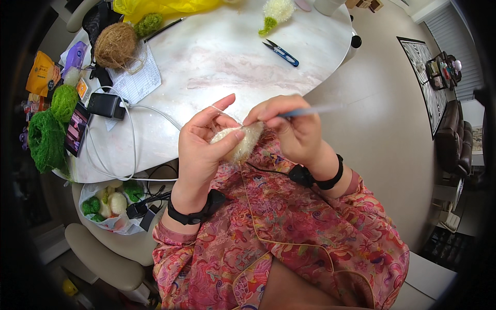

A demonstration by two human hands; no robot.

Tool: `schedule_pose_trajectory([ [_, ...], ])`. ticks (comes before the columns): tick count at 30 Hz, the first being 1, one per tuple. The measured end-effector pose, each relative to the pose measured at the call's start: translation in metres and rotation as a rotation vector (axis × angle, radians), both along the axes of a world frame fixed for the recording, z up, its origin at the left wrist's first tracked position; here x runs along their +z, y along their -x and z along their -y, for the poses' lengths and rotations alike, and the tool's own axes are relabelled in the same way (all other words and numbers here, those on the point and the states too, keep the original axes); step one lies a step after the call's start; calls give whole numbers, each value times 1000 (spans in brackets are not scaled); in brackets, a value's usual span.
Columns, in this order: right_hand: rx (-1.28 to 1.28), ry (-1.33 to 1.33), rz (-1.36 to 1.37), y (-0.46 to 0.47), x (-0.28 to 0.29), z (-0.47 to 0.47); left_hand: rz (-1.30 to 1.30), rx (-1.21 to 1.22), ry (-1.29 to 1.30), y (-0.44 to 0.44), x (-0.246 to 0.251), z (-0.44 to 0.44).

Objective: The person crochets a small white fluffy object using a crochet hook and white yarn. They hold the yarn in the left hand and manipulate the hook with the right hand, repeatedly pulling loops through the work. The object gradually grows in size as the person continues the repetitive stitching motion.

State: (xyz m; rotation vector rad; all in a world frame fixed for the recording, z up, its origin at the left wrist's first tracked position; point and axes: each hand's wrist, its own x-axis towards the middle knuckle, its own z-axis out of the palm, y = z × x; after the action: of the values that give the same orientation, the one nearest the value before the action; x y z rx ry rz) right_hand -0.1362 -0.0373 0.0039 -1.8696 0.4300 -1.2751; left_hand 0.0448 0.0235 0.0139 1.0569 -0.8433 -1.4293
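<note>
My left hand point(201, 143) grips a fuzzy cream crocheted piece point(248, 140), its thumb on the front and white yarn looped over the raised index finger. My right hand point(292, 130) holds a crochet hook with a blue handle point(298, 112), whose blurred rear end points right; the hook's tip is at the piece's upper edge, mostly hidden by the fingers. Blue thread snips point(286, 55) lie on the marble-look table point(240, 58). Beyond them is a cream and green fuzzy crocheted item point(276, 13).
At the left lie a ball of brown yarn point(115, 44), green yarn point(47, 139), a written sheet point(137, 79), a phone point(77, 128) and a black power bank point(106, 105) with a white cable point(133, 143). A plastic bag of crocheted pieces point(116, 228) rests on a chair below the table edge.
</note>
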Motion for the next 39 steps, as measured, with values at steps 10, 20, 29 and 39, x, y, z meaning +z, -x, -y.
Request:
schedule_pose_trajectory([
  [10, -339, 901, -183, -11, 1, -3, -338, -129, -129, -2, -3, 3],
  [20, 2, -202, 337, -11, 0, -11, -343, -179, -94, -8, -2, 7],
  [29, -320, 823, -160, -6, -3, 1, -447, -164, -155, 5, -4, 2],
  [39, 56, -470, 370, -11, -1, -13, -563, -264, -117, -3, -4, 2],
])
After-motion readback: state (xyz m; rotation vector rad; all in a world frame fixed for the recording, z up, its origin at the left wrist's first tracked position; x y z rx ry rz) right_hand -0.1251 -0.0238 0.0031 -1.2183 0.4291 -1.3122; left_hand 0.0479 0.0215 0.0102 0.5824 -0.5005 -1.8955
